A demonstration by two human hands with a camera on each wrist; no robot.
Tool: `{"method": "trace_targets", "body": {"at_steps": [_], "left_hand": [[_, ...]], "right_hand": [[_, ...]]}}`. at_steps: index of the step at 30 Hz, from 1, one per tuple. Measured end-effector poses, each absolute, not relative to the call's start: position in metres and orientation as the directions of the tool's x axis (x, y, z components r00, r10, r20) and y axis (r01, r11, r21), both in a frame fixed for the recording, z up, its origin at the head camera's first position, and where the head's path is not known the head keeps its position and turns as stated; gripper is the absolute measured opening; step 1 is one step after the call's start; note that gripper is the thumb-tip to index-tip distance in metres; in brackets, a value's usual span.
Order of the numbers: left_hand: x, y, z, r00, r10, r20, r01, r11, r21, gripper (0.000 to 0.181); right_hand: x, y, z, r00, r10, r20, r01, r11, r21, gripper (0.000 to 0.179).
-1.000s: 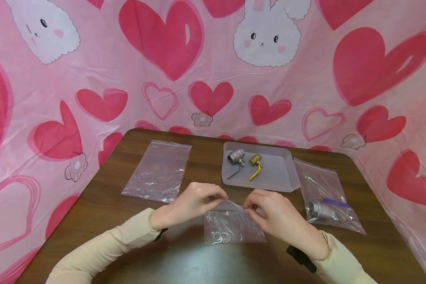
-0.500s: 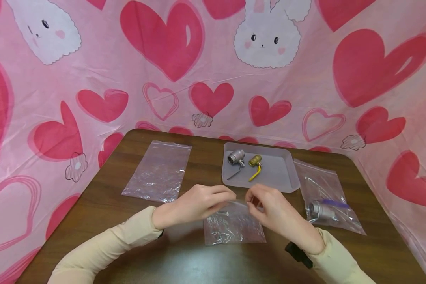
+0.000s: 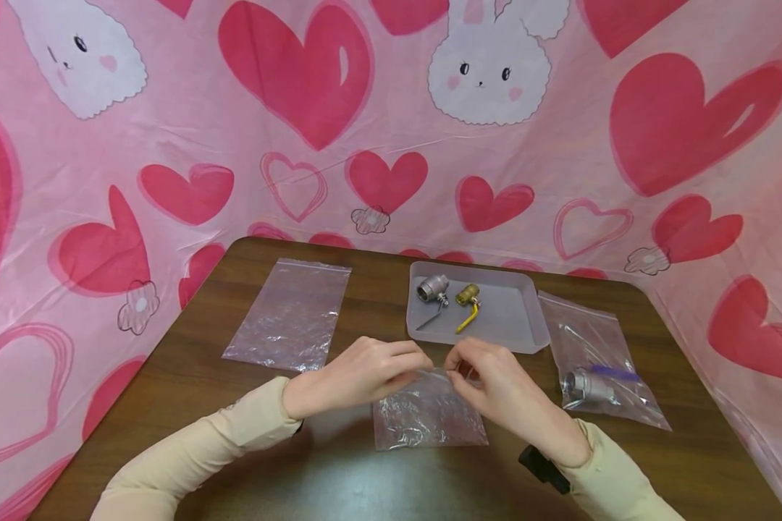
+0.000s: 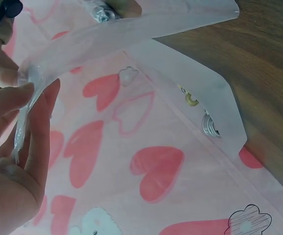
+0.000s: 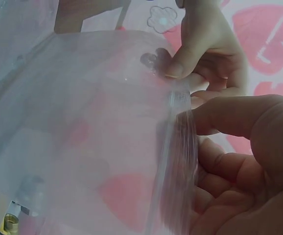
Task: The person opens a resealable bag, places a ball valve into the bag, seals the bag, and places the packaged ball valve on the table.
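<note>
A clear zip bag [image 3: 426, 420] lies in front of me, its top edge lifted between my two hands. My left hand [image 3: 368, 373] pinches that edge between thumb and fingers, also shown in the left wrist view. Close beside it, my right hand [image 3: 502, 380] grips the same edge to the right. In the right wrist view, the ribbed zip strip [image 5: 168, 147] runs between the right thumb and fingers. Nothing shows inside this bag.
A translucent tray [image 3: 515, 311] behind the hands holds a silver ball valve [image 3: 433, 288] and a brass valve with a yellow lever [image 3: 469, 297]. To the right lies a bag [image 3: 583, 333] containing a metal valve [image 3: 589, 387]; another flat bag [image 3: 293, 311] is at left.
Both hands have come closer together along the bag's top edge, the left one shifting slightly right. The raised edge sits less stretched between them. Tray and other bags stay put.
</note>
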State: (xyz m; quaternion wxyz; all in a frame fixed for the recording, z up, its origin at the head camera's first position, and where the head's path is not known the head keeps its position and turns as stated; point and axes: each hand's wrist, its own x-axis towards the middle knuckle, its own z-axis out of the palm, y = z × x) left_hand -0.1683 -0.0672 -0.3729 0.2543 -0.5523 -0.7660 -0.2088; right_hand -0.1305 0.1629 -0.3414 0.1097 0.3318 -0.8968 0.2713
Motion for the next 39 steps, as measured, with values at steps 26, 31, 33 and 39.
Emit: {"method": "trace_targets", "body": {"at_steps": [26, 31, 33, 39], "left_hand": [[-0.1747, -0.0622, -0.3782, -0.214, 0.725, 0.654, 0.961, 0.276, 0.007, 0.012], [-0.1752, -0.0615, -0.3800, -0.237, 0.714, 0.659, 0.963, 0.262, 0.064, 0.011], [-0.1751, -0.0612, -0.3807, -0.233, 0.710, 0.664, 0.964, 0.259, 0.061, 0.010], [-0.1748, -0.0600, -0.3816, -0.234, 0.700, 0.675, 0.966, 0.247, 0.078, 0.007]], "right_hand": [[-0.1340, 0.1629, -0.3448, -0.733, -0.591, 0.336, -0.679, 0.618, -0.396, 0.007], [-0.1334, 0.1621, -0.3452, -0.741, -0.578, 0.341, -0.671, 0.631, -0.389, 0.007], [-0.1326, 0.1620, -0.3452, -0.744, -0.575, 0.340, -0.668, 0.633, -0.391, 0.008], [-0.1313, 0.1620, -0.3454, -0.749, -0.568, 0.340, -0.662, 0.642, -0.386, 0.007]]}}
